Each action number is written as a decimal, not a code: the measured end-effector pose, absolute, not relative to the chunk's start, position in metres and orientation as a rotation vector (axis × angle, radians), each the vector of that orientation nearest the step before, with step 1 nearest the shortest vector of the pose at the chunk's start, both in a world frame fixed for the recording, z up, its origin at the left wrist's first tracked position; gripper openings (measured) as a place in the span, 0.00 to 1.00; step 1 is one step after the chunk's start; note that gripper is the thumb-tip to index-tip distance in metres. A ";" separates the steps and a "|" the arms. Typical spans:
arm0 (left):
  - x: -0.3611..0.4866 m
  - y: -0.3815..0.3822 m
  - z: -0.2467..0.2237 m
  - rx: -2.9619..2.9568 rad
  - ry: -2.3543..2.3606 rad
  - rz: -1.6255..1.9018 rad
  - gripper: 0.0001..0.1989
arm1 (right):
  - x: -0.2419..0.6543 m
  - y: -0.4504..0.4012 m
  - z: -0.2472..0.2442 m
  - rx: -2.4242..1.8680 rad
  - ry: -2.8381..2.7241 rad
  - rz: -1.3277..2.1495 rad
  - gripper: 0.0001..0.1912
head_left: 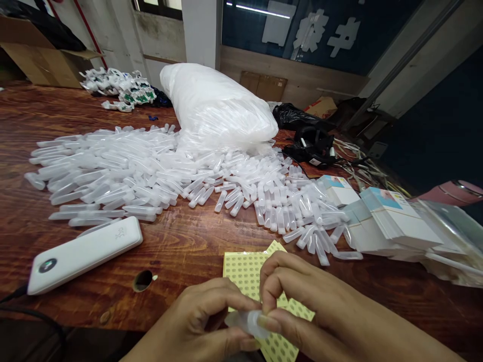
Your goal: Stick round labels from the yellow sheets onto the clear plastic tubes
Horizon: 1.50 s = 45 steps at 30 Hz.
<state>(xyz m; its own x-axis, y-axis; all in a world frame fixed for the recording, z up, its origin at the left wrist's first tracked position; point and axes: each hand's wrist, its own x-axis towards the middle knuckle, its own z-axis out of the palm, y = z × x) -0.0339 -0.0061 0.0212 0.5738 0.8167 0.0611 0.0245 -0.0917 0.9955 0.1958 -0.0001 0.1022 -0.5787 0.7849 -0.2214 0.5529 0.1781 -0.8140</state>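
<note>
Between the fingers of my left hand (204,317) is a small translucent plastic tube (241,320) with a frosted cap, lying roughly sideways. My right hand (302,296) is closed at the capped end, its thumb touching the cap and its index finger curled close above. Whether a small sticker is also in those fingertips cannot be made out. Under both hands lie yellow sheets (245,269) printed with rows of small round stickers, partly covered by my fingers. A wide heap of similar tubes (124,166) spreads across the wooden table beyond.
A large white plastic bag (219,105) stands behind the heap. At left lies a white power bank (86,254) with a cable, near a hole (142,281) in the table. Card stacks (400,216) and a pink bottle (451,193) are at right. White plastic parts (121,88) sit at the back.
</note>
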 end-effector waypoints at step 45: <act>-0.057 0.119 0.026 1.896 1.467 0.503 0.05 | 0.189 0.056 0.000 -1.409 -2.330 0.881 0.01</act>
